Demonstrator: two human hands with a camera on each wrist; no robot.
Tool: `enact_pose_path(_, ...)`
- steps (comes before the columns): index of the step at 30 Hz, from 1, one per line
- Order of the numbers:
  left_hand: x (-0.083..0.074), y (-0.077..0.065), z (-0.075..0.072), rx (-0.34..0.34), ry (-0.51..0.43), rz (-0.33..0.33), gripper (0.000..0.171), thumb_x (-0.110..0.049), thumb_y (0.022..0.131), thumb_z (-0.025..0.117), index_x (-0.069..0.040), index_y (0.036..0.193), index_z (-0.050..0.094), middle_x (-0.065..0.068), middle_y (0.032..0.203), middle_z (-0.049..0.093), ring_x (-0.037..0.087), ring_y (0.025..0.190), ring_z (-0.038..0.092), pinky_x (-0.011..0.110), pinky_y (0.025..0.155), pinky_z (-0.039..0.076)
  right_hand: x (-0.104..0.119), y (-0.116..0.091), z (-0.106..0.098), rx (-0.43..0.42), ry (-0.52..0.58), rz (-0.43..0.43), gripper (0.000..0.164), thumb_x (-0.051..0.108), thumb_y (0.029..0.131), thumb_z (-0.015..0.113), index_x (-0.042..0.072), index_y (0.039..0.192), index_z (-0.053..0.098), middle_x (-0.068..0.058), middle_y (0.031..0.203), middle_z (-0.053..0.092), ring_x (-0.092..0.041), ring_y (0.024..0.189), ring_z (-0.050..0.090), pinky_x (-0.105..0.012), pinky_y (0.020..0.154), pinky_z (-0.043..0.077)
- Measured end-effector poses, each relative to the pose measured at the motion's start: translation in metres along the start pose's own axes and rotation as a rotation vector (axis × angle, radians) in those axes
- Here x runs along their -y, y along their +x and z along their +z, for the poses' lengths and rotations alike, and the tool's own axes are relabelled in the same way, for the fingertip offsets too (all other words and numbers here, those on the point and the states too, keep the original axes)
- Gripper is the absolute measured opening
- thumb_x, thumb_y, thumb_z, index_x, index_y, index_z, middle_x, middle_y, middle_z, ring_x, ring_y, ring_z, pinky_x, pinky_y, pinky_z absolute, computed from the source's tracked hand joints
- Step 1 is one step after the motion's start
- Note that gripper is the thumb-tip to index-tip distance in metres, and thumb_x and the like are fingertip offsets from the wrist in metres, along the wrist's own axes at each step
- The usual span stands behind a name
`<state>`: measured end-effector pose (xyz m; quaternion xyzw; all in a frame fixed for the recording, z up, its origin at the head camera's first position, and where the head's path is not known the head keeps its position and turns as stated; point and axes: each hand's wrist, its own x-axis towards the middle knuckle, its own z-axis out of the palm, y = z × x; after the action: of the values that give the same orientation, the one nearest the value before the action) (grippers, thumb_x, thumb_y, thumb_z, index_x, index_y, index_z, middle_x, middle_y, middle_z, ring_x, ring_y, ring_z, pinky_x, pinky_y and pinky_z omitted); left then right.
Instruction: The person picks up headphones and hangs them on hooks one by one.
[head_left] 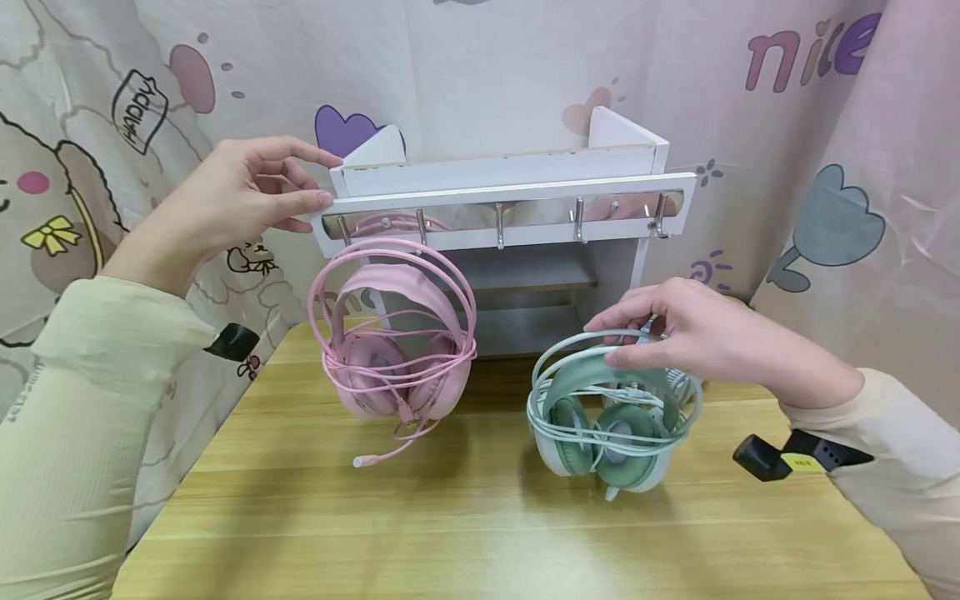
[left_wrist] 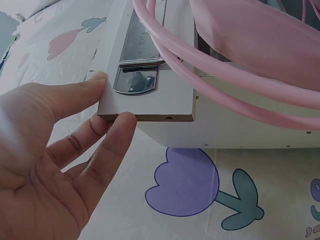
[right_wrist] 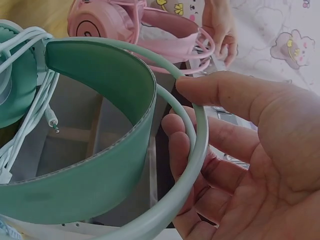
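My right hand [head_left: 678,329] grips the outer headband of a green and white headset [right_wrist: 125,195], its coiled cable wound around it. The headset is upright with its ear cups low, in front of the shelf's right half; a shadow lies on the table beneath it. At the left end of the white hook rail [head_left: 517,192], my left hand [head_left: 258,183] holds the board's corner between thumb and fingers. A pink headset [head_left: 390,333] hangs at the rail's left side, cable looped around it and microphone pointing down. Its bands hide part of the leftmost hooks.
Several metal hooks [head_left: 500,225] run along the rail. Behind it stands a white shelf unit [head_left: 517,329] with open compartments, on a wood-grain table [head_left: 450,533]. A printed curtain [head_left: 495,75] closes off the back and sides.
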<state>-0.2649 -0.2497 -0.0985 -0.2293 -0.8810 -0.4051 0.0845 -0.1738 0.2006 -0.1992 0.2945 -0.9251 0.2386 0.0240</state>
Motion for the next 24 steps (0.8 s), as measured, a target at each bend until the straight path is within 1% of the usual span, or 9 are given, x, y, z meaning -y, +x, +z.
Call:
enact_pose_path(2,-0.001,0.0,0.0,0.001,0.004,0.002,0.045,-0.014,0.091,0.074,-0.019,0.135,0.062,0.0,0.092,0.069,0.009,0.084,0.069,0.027,0.072,0.066,0.001,0.001,-0.003,-0.004,-0.019,-0.002,0.032,0.038,0.088,0.078,0.032,0.119,0.073,0.012,0.114,0.072,-0.008,0.091,0.065,-0.022,0.074,0.059)
enact_pose_path(6,-0.002,-0.001,-0.001,0.003,0.003,0.008,0.046,-0.014,0.091,0.075,-0.019,0.135,0.062,0.001,0.093,0.069,0.009,0.084,0.069,0.027,0.071,0.066,0.003,0.003,-0.01,-0.014,-0.034,-0.012,0.033,0.037,0.089,0.078,0.031,0.121,0.072,0.011,0.114,0.072,-0.009,0.087,0.064,-0.023,0.066,0.057)
enact_pose_path(8,-0.002,-0.001,-0.001,0.002,-0.001,0.012,0.046,-0.014,0.091,0.075,-0.018,0.135,0.062,0.001,0.093,0.069,0.009,0.083,0.069,0.026,0.071,0.066,0.004,0.004,-0.014,-0.021,-0.04,-0.02,0.033,0.037,0.089,0.078,0.031,0.121,0.072,0.011,0.113,0.072,-0.009,0.087,0.064,-0.023,0.065,0.056)
enact_pose_path(13,-0.001,-0.001,-0.001,-0.001,-0.006,0.016,0.045,-0.013,0.091,0.075,-0.018,0.134,0.063,0.0,0.091,0.07,0.009,0.083,0.069,0.026,0.07,0.066,0.011,0.006,-0.022,-0.037,-0.064,-0.02,0.031,0.038,0.089,0.078,0.034,0.12,0.072,0.013,0.111,0.072,-0.006,0.092,0.064,-0.023,0.075,0.059)
enact_pose_path(17,0.0,-0.001,0.0,-0.002,-0.008,0.009,0.044,-0.008,0.092,0.073,-0.019,0.134,0.063,-0.003,0.09,0.07,0.009,0.083,0.07,0.025,0.07,0.066,0.017,0.008,-0.028,-0.054,-0.079,-0.015,0.029,0.037,0.088,0.078,0.037,0.117,0.072,0.015,0.11,0.072,-0.004,0.092,0.064,-0.023,0.077,0.059)
enact_pose_path(20,0.0,0.0,0.001,-0.004,-0.009,0.006,0.046,-0.005,0.092,0.072,-0.019,0.134,0.063,-0.006,0.089,0.069,0.009,0.082,0.069,0.025,0.07,0.066,0.02,0.009,-0.032,-0.062,-0.086,-0.021,0.029,0.034,0.088,0.079,0.037,0.116,0.072,0.015,0.11,0.072,-0.003,0.093,0.065,-0.022,0.079,0.06)
enact_pose_path(24,0.001,-0.002,-0.002,-0.007,-0.003,0.001,0.046,-0.008,0.091,0.074,-0.02,0.134,0.063,-0.006,0.09,0.069,0.009,0.083,0.069,0.025,0.071,0.066,0.023,0.013,-0.038,-0.059,-0.085,-0.05,0.03,0.032,0.089,0.079,0.032,0.118,0.073,0.012,0.115,0.073,-0.004,0.094,0.067,-0.021,0.079,0.06)
